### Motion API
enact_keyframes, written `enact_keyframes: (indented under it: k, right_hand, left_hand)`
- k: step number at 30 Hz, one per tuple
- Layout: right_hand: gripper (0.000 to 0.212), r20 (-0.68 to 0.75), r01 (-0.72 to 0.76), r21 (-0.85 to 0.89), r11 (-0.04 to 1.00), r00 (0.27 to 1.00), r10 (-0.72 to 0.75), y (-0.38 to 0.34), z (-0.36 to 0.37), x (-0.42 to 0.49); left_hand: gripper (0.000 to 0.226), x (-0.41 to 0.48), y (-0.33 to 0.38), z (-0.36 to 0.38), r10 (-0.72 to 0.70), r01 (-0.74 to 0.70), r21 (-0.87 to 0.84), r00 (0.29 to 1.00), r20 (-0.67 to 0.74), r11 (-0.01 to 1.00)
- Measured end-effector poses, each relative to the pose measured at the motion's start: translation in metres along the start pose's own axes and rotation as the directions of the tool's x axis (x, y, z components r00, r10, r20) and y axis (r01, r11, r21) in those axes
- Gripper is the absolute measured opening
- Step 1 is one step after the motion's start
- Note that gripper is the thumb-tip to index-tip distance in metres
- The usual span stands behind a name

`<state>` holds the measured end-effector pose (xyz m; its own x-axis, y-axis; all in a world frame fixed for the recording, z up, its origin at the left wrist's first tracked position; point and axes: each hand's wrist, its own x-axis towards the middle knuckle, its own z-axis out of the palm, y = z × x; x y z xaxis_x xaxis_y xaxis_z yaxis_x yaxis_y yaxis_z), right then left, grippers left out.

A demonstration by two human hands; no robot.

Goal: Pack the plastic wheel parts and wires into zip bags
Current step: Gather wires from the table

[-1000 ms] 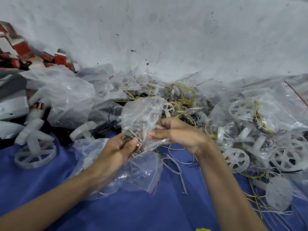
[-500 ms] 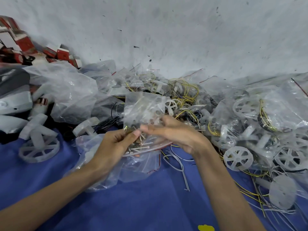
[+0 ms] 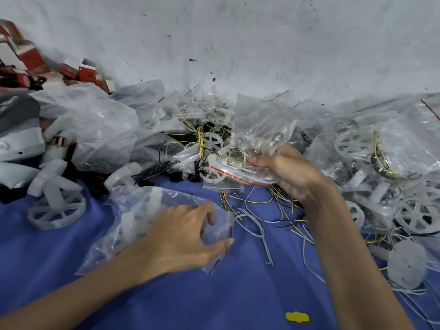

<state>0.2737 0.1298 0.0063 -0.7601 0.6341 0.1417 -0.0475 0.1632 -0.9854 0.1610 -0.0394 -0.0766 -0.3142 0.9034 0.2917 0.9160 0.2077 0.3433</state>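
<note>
My right hand (image 3: 289, 171) grips a clear zip bag (image 3: 258, 136) with small parts inside, its red-striped mouth pointing left, lifted above the wire pile. My left hand (image 3: 184, 236) lies low on the blue cloth, fingers curled round the edge of another clear zip bag (image 3: 142, 210) that holds a white plastic piece. Loose white, yellow and black wires (image 3: 259, 217) lie between my hands. A white spoked wheel (image 3: 213, 141) sits in the heap behind.
A white wheel part (image 3: 56, 208) lies at left on the blue cloth (image 3: 238, 294). Filled bags with wheels (image 3: 381, 151) are heaped at right. Crumpled plastic (image 3: 90, 125) and red-white boxes (image 3: 31, 60) crowd the back left against the grey wall.
My left hand let go of the filled bag and dropped to the bag on the cloth. My right hand carried the filled bag up and to the right.
</note>
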Motion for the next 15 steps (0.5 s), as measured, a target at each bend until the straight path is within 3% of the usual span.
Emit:
enact_keyframes:
  k: [3, 8, 12, 15]
  right_hand:
    - [0.045, 0.011, -0.057, -0.008, 0.998, 0.998, 0.057, -0.003, 0.000, -0.005]
    - [0.005, 0.086, -0.064, 0.125, 0.990, 0.995, 0.053, -0.014, 0.004, -0.009]
    - [0.009, -0.007, -0.111, -0.063, 0.992, 0.994, 0.111, -0.008, 0.013, -0.019]
    - [0.011, -0.033, -0.210, -0.010, 0.978, 0.977, 0.210, 0.010, 0.024, -0.032]
  left_hand:
    - [0.025, 0.002, -0.001, 0.003, 0.023, -0.024, 0.068, 0.999, 0.022, 0.997]
    - [0.013, 0.006, -0.008, -0.003, 0.058, -0.088, -0.256, 0.991, -0.122, 0.963]
    - [0.020, 0.006, -0.006, -0.009, 0.016, -0.148, -0.382, 0.945, -0.327, 0.912]
    - [0.017, 0.007, -0.004, -0.010, -0.091, -0.124, -0.466, 0.906, -0.412, 0.876]
